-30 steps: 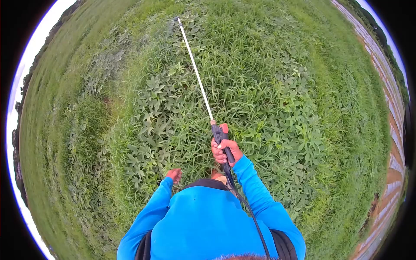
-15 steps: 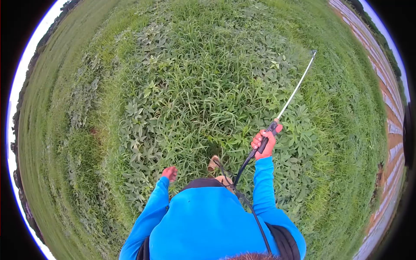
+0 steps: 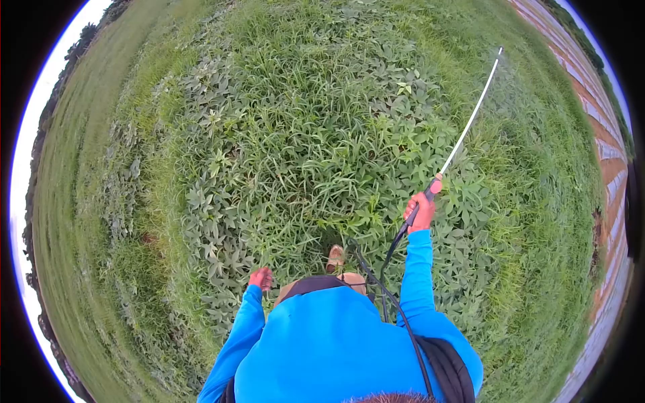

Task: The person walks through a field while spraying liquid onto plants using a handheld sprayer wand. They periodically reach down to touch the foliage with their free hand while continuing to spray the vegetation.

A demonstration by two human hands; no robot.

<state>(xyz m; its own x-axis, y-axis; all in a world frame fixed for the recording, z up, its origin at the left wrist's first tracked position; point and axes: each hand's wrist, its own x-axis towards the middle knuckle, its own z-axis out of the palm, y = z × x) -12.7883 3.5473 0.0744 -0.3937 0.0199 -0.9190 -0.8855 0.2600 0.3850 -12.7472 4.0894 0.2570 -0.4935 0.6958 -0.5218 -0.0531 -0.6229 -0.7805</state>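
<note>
My right hand [image 3: 420, 212] is wrapped round the black handle of a sprayer wand [image 3: 473, 115]. Its long pale lance points forward and to the right, over the plants, with a faint haze beside the tip. From the handle a black hose [image 3: 395, 247] runs back towards my waist. My left hand [image 3: 261, 279] hangs low beside my body with its fingers curled in and nothing visible in them. Below both hands grow broad-leaved plants [image 3: 213, 218] mixed with tall grass [image 3: 316, 144].
One shoe [image 3: 335, 258] shows among the leaves in front of me. Grassy strips [image 3: 151, 248] run along the left. Far right lie bare reddish soil rows [image 3: 610, 168] with pale strips. A dark strap [image 3: 443, 369] crosses my shoulder.
My right hand has moved right and slightly forward, carrying the wand tip further out to the right. My left hand has dropped back slightly.
</note>
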